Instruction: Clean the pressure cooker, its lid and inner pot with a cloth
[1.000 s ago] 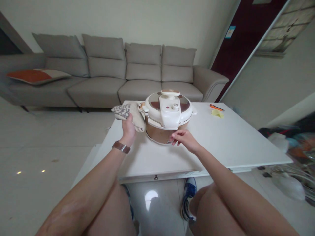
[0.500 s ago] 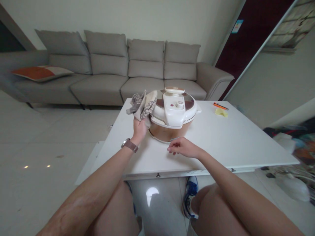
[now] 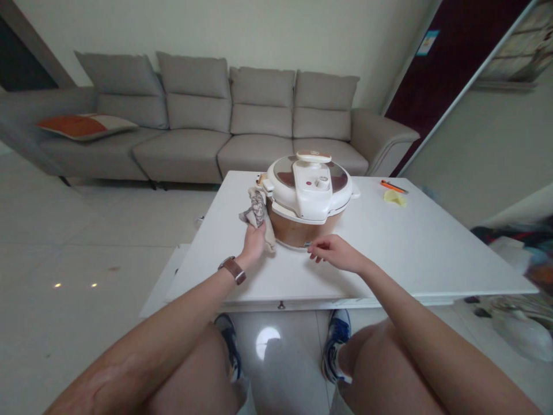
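A white and gold-brown electric cooker with a closed, part-glass lid stands on a white table. My left hand is closed around a patterned grey-and-cream cloth, bunched up. The cloth lies against the left side of the cooker's body, with one end hanging down by its base. Just in front of the cooker's lower front edge is my right hand, its fingers curled and no object showing in them. Whether its fingertips touch the cooker, I cannot tell.
An orange cutter-like tool and a crumpled yellow piece lie at the table's back right. Behind the table runs a long grey sofa with an orange-and-white cushion. Assorted items sit on the floor at far right.
My left hand has brought the cloth down from beside the lid to the left side of the cooker's body. My right hand stays near the base, and the view has shifted slightly.
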The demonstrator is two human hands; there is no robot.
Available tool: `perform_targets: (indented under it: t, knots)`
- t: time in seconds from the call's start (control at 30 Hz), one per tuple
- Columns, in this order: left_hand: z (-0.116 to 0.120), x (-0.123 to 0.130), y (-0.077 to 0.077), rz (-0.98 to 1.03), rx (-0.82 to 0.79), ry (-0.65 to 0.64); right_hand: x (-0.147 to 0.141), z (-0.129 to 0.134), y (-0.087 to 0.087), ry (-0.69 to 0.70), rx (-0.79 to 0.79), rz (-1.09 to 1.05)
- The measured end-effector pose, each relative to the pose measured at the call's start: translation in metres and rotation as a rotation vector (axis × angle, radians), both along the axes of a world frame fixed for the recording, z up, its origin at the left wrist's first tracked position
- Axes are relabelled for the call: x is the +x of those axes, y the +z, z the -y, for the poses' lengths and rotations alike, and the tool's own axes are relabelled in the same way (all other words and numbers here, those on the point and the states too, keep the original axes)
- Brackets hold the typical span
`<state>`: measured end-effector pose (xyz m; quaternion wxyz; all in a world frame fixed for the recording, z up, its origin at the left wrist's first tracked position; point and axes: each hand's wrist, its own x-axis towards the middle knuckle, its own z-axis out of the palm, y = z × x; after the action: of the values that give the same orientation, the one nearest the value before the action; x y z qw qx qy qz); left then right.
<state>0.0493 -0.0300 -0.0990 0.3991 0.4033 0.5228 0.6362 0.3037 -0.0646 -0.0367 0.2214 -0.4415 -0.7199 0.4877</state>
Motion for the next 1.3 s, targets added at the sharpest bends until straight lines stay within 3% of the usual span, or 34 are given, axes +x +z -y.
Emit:
perform_targets:
  t: [0.17,0.3,0.33,0.4,0.57,0.67,0.77,0.97,1.2,1.3]
  knots:
    - [-0.009,-0.003,0.022,0.216,0.010,0.021,0.016,-0.004,0.011,-0.203,0.107,0.006]
    - [-0.003,0.003,0.052,0.282,0.177,0.187,0.027,-0.006,0.017,-0.346,0.149,0.007]
    - [-0.003,0.004,0.059,0.220,0.230,0.236,0.029,-0.007,0.018,-0.368,0.152,0.006]
    - [-0.003,0.003,0.073,0.034,0.317,0.214,0.031,-0.007,0.018,-0.395,0.159,0.005]
    - [0.000,0.011,0.095,-0.610,0.519,-0.050,0.031,-0.005,0.019,-0.388,0.168,0.008]
    - [0.007,0.022,0.104,-0.966,0.659,-0.126,0.032,-0.004,0.020,-0.386,0.170,0.025]
    - [0.004,0.021,0.110,-1.098,0.676,-0.122,0.033,-0.005,0.021,-0.389,0.176,0.038]
    - [-0.017,0.012,0.108,-0.998,0.634,0.033,0.032,-0.006,0.020,-0.371,0.164,0.013]
    - [0.004,0.029,0.103,-1.139,0.850,-0.163,0.026,-0.006,0.020,-0.354,0.173,0.028]
    - [0.000,0.018,0.099,-1.059,0.806,-0.097,0.026,-0.005,0.021,-0.354,0.172,0.049]
